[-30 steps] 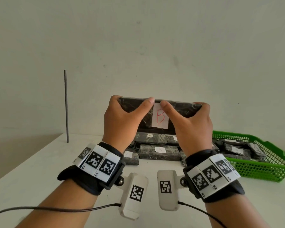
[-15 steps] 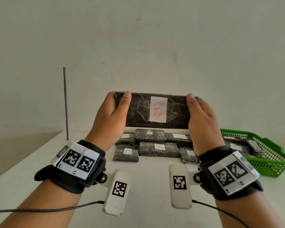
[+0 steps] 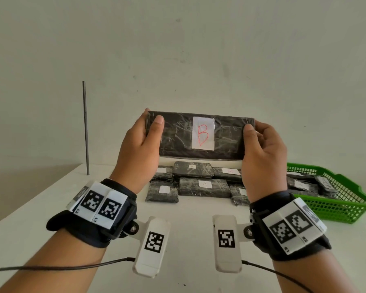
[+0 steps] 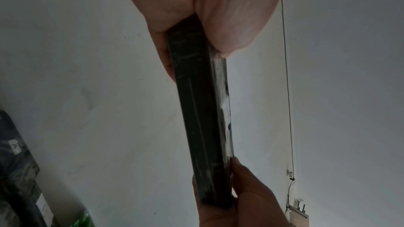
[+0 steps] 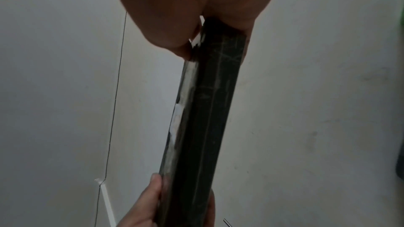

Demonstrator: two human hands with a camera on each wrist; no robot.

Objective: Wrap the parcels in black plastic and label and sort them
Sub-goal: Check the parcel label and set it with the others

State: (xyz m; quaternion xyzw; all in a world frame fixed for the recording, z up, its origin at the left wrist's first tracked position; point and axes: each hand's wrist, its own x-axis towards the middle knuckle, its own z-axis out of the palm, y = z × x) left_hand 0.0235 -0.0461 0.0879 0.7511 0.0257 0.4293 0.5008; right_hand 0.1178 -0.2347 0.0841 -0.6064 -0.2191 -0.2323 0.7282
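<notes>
A long flat parcel [image 3: 178, 137] wrapped in black plastic is held upright in the air above the table, its face toward me. A white label [image 3: 203, 133] with a red letter B sits at the middle of that face. My left hand [image 3: 143, 142] grips the parcel's left end, thumb on the front. My right hand [image 3: 260, 146] grips the right end the same way. From the left wrist the parcel [image 4: 201, 110] shows edge-on, as the parcel [image 5: 207, 110] does from the right wrist.
Several wrapped, labelled parcels [image 3: 203, 185] lie grouped on the white table [image 3: 40, 208] below the held one. A green basket [image 3: 344, 199] with more parcels stands at the right. A thin grey rod [image 3: 85, 127] rises at the table's back left. A wall is close behind.
Both thumbs have slid from the label at the middle out to the parcel's ends. The parcel now faces me more squarely, with the whole B label uncovered.
</notes>
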